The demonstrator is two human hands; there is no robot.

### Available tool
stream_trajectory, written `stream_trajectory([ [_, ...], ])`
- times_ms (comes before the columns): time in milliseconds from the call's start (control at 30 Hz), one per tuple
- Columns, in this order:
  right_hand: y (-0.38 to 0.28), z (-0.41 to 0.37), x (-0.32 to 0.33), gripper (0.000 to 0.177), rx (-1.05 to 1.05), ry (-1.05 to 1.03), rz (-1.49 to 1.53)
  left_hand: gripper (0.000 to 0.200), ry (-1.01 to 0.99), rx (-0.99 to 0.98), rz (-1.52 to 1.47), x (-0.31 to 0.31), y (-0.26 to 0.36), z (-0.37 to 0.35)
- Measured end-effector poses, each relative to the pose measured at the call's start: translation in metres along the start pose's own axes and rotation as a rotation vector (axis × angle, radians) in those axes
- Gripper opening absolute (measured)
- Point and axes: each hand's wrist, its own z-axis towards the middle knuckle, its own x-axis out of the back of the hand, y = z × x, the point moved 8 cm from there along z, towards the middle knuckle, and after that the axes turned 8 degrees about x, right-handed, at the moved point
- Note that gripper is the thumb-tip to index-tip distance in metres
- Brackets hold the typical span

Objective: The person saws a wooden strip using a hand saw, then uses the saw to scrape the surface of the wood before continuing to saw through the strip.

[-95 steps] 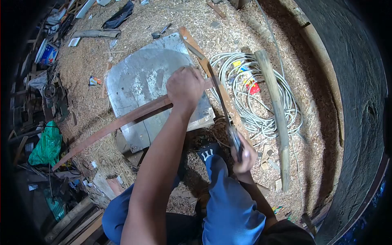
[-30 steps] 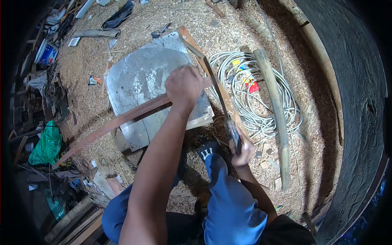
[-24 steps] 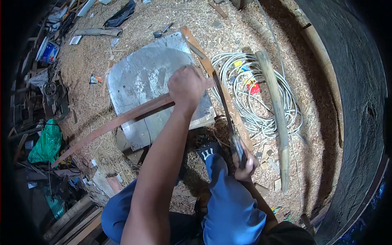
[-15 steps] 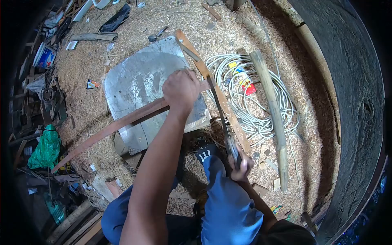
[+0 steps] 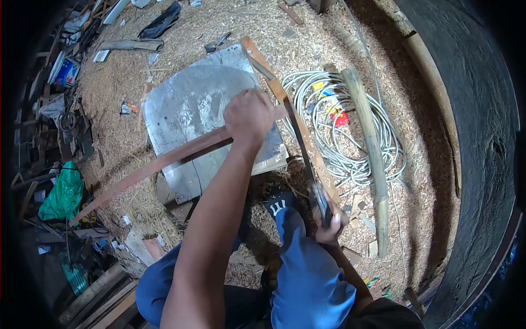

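My left hand (image 5: 249,118) is closed over a long reddish wooden strip (image 5: 181,152), pressing it on a worn metal-topped low stand (image 5: 186,90). The strip slants from the lower left to just past the stand's right edge. My right hand (image 5: 330,226) grips the handle of a handsaw (image 5: 302,140). The saw's dark, narrow blade runs up to the strip's right end, close beside my left hand. The handle area is blurred. A flat orange-brown wooden strip (image 5: 315,156) with pale specks lies along the blade, past the stand's right edge.
Coiled pale cable (image 5: 350,164) lies on the shavings-covered ground (image 5: 422,181), with a wooden pole (image 5: 368,131) across it. A dark, thick timber (image 5: 474,120) rises at the right. Scrap and a green plastic bag (image 5: 63,192) lie at the left. My knees are below the stand.
The whole view has shifted slightly. My right hand and the saw handle have moved a little to the right, while my left hand keeps its place on the strip.
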Motion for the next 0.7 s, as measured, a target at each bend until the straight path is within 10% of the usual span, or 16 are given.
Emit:
stream_trajectory([
  [700, 0.005, -0.007, -0.001, 0.08, 0.009, -0.048, 0.001, 0.041, 0.013, -0.013, 0.022, 0.001, 0.006, -0.002],
])
